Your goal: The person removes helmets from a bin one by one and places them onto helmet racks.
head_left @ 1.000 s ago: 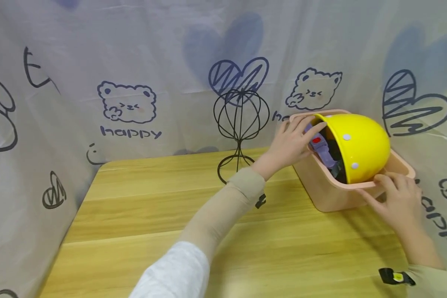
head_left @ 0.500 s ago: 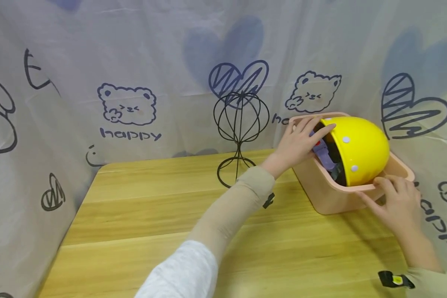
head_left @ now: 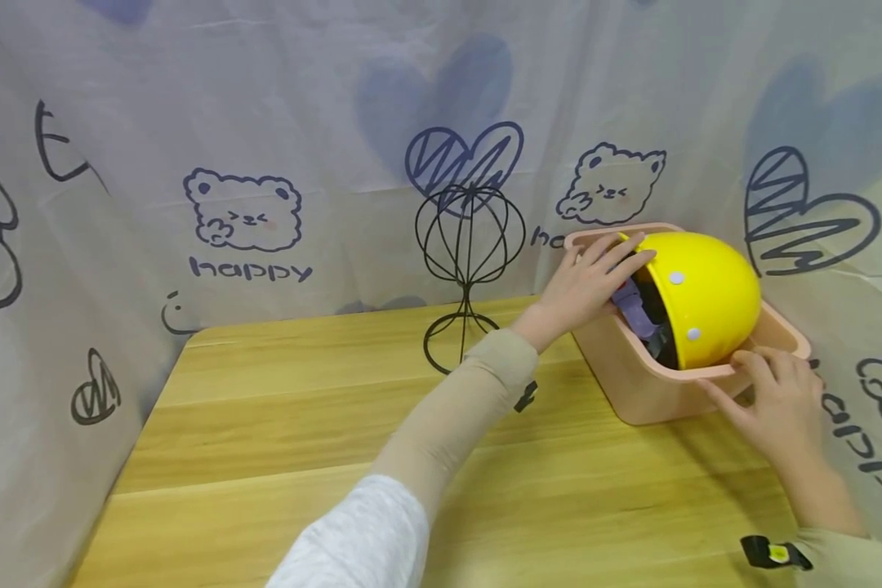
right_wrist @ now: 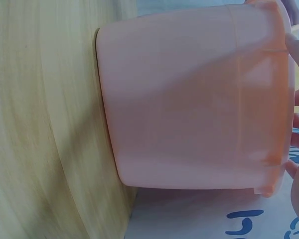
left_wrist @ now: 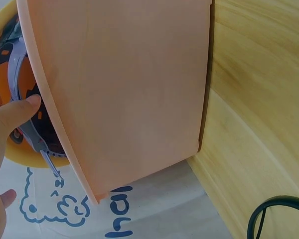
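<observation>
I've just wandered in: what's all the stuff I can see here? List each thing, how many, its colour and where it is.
helmet: one, yellow with white dots, tipped on its side in the bin
strap: at least one, lilac, inside the helmet
bin: one, pink, on the table's right side
stand: one, black wire, left of the bin
table: one, yellowish wood, under the bin and stand
curtain: greyish with blue drawings, behind and at both sides; number of pieces unclear
left hand: one, bare, on the helmet's edge
right hand: one, bare, on the bin's near rim
</observation>
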The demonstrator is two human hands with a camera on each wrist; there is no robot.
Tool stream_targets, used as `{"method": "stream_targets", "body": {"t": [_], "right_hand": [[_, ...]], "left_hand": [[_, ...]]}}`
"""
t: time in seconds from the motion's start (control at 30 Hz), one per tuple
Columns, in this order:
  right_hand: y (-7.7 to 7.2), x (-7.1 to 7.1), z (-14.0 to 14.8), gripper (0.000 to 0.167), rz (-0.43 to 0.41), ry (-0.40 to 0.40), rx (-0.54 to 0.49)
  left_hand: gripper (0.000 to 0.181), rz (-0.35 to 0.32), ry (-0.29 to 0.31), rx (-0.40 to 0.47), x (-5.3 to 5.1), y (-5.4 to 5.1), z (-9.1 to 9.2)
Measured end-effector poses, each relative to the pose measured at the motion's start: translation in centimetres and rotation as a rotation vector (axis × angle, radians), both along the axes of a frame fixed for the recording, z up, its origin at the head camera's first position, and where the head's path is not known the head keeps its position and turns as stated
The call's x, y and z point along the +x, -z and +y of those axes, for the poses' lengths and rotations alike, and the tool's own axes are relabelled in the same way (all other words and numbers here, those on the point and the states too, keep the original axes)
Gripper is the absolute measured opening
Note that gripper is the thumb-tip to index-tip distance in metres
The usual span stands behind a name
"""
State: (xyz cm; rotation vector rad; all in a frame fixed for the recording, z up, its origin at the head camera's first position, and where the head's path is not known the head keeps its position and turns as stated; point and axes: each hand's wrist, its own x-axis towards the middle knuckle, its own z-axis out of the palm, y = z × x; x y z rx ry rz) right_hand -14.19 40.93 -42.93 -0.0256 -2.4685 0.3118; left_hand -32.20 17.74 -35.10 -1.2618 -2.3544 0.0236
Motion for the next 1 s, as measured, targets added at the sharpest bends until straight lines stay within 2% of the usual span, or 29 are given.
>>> {"method": "stream_targets", "body": {"t": [0.27,0.47,0.67,0.9,1.0], "right_hand": [[0.12,-0.06,-0.13,0.079,0.013,-0.003,-0.013],[0.26,-0.08,-0.14,0.076,0.004,0.012,-0.021],[0.14,-0.15,-0.20,0.075,0.008,0.004,-0.020],[0.18,0.00,-0.40,0.084,0.028,0.003,-0.015],[0.15,-0.05,-0.25,0.084,0.042,-0.004,-0.016]], "left_hand": [[0.086,-0.003,0.028,-0.002,-0.19,-0.22,-0.12],[0.082,0.083,0.054,-0.003,-0.41,-0.32,-0.15],[0.075,0.173,0.054,-0.015,-0.50,-0.26,-0.27],[0.071,0.204,0.093,-0.013,-0.41,-0.24,-0.31],[0.070,0.220,0.123,0.004,-0.45,-0.36,-0.36]]}}
